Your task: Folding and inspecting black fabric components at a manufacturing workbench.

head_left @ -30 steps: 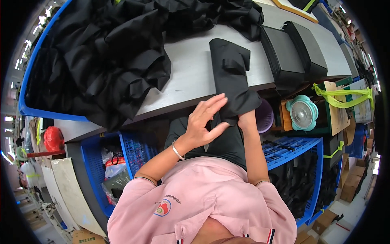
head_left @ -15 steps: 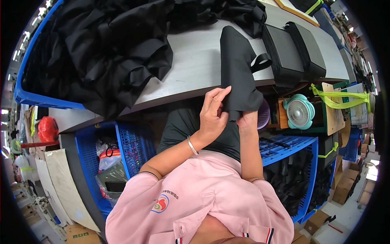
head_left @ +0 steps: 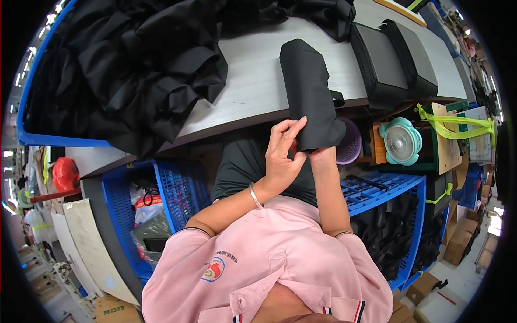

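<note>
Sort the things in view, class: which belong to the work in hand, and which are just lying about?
Belong to the work:
held black fabric piece
heaped black fabric, probably
stacked black panels, probably

Apparently just lying about:
turquoise fan
purple basket
red plastic bag

Black cloth (head_left: 307, 91) partly hides the right hand (head_left: 323, 155); fabric heap (head_left: 126, 70) cropped.

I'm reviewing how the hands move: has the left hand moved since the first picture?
Yes: the left hand has moved slightly right, closer to the fan.
</note>
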`<state>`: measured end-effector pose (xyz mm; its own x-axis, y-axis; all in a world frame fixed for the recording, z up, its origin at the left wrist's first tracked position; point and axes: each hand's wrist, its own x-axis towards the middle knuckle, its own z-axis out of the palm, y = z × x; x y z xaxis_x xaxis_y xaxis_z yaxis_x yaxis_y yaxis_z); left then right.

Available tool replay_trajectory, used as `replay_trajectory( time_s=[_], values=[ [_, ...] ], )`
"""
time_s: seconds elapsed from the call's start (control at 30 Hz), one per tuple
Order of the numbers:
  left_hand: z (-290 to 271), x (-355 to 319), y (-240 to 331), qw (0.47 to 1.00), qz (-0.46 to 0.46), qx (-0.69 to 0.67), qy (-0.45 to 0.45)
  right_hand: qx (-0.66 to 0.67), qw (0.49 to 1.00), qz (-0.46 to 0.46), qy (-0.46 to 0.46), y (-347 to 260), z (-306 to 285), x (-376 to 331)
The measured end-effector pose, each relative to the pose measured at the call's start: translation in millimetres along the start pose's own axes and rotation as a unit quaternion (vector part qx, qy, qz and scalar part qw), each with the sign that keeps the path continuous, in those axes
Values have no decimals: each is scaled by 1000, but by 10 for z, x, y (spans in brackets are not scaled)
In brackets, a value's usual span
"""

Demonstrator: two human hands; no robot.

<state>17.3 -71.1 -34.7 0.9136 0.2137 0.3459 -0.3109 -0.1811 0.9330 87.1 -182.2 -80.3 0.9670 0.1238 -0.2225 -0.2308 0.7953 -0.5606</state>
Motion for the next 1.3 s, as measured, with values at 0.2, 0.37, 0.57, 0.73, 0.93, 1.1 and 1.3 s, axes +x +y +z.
replay_trajectory(
  time_s=[0.2,0.37,0.57,0.73,0.93,1.1,1.3],
  values=[
    [-40,5,-51,999,24,-2,-21,-73,994,-51,70,33,61,22],
    [-137,22,-92,998,20,6,-60,-166,976,-118,80,69,-140,89],
    [-199,69,-482,990,-128,-31,59,-150,986,-76,-22,34,-113,154],
    [-112,49,-868,940,-269,-198,68,-628,753,-138,-142,-104,19,276],
    [-37,-31,-1108,894,-337,-294,-6,-840,529,-112,-35,296,72,130],
    [55,17,-759,829,-354,-425,-81,-860,456,-229,-14,150,486,-141],
    [113,-193,-1030,831,-421,-354,-83,-838,487,-234,-75,259,383,-1]
  ],
)
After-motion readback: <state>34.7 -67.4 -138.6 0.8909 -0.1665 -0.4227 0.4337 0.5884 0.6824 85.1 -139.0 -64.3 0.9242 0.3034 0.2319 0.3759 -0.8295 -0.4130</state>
